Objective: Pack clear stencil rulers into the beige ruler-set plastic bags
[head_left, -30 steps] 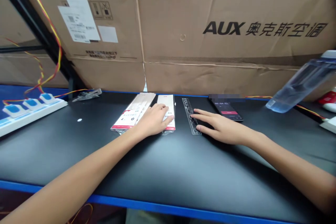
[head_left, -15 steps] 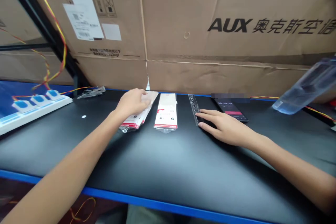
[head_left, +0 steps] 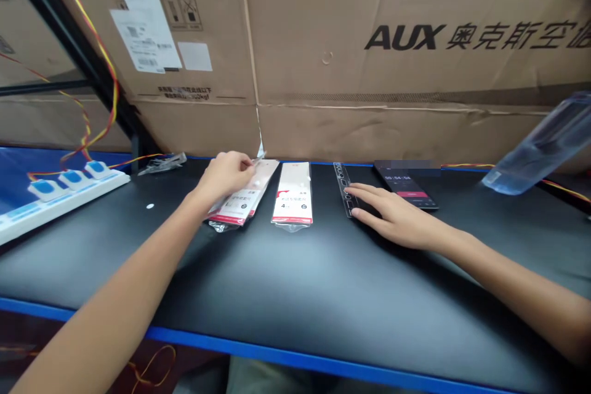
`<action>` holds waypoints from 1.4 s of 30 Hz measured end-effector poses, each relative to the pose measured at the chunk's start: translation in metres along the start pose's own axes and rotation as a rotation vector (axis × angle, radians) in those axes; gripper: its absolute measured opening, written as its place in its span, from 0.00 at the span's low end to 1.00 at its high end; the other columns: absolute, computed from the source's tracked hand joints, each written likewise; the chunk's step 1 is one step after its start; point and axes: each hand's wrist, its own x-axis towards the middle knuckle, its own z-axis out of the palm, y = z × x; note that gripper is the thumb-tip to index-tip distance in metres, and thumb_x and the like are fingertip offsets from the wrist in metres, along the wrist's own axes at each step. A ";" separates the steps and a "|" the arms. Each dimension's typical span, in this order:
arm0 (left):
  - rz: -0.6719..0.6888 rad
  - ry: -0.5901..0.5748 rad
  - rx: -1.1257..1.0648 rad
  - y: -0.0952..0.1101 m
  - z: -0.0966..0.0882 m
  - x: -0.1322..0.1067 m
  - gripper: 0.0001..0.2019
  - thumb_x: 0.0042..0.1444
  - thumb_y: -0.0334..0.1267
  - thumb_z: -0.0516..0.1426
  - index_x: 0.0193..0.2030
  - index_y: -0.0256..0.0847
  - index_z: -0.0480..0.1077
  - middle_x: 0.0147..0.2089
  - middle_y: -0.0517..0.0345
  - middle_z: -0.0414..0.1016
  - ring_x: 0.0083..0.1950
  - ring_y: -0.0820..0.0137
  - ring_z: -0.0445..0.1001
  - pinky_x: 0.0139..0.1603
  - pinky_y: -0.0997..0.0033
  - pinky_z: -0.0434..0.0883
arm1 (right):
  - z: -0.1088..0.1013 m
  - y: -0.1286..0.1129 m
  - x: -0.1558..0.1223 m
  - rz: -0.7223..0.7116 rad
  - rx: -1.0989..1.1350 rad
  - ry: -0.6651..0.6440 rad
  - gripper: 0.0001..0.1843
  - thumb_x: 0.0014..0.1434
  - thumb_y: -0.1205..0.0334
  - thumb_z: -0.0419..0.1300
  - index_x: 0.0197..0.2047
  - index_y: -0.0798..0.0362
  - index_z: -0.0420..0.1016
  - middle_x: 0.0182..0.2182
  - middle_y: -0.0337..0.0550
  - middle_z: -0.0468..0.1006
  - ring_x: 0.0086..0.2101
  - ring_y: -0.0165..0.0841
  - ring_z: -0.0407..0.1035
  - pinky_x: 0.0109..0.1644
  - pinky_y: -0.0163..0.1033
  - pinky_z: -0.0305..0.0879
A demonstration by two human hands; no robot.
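AUX air-conditioner carton (head_left: 314, 74) forms the backdrop: brown cardboard, 1 vertical seam left of centre, paper labels stuck on its left part. Black tabletop (head_left: 295, 295) before it, blue front edge. White power strip (head_left: 69, 202) lies aslant at far left, 3 blue-faced plugs (head_left: 76, 180) seated in it. Translucent plastic bottle (head_left: 538, 144) leans at right, upper end cut by the frame.

Left hand (head_left: 226, 173) over the upper part of a pile of packets (head_left: 237, 206), left of centre; thumb and fingertips pinch a thin clear plastic edge (head_left: 261, 157). Cannot tell whether that edge belongs to a packet's wrap. Pile holds at least 2, white with red bands, slightly fanned. Right hand (head_left: 392, 214) palm down, fingers loosely spread, 2 fingertips at the right side of a clear stencil ruler (head_left: 342, 183) lying lengthwise on the table.

Smartphone (head_left: 406, 186) just beyond the right hand, timer at 00:04:04, red button below. Single packet (head_left: 292, 194) flat between pile and ruler, touching neither; printed "4". Crumpled clear wrapper (head_left: 164, 163) near the table's rear edge, left. Smallest: 1 white disc (head_left: 150, 205), between power strip and pile.
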 end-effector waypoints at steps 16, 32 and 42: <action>0.398 -0.305 -0.803 0.088 -0.003 -0.087 0.14 0.52 0.35 0.62 0.47 0.42 0.75 0.41 0.57 0.77 0.37 0.71 0.74 0.39 0.70 0.73 | -0.004 -0.045 -0.008 -0.383 0.343 0.378 0.22 0.64 0.68 0.58 0.60 0.46 0.65 0.51 0.50 0.73 0.44 0.38 0.72 0.51 0.47 0.71; 0.788 -0.595 -0.502 0.091 0.012 -0.095 0.09 0.55 0.41 0.64 0.41 0.40 0.73 0.45 0.56 0.72 0.45 0.66 0.72 0.46 0.68 0.68 | -0.012 -0.060 -0.015 -0.516 0.339 0.010 0.01 0.60 0.66 0.61 0.36 0.52 0.74 0.37 0.46 0.77 0.37 0.35 0.70 0.45 0.42 0.67; 0.768 -0.657 -0.429 0.089 0.012 -0.093 0.26 0.41 0.52 0.71 0.42 0.43 0.69 0.49 0.56 0.70 0.49 0.61 0.70 0.44 0.68 0.67 | -0.012 -0.065 -0.016 -0.386 0.374 -0.093 0.09 0.60 0.61 0.62 0.31 0.52 0.67 0.29 0.40 0.74 0.32 0.32 0.66 0.40 0.39 0.64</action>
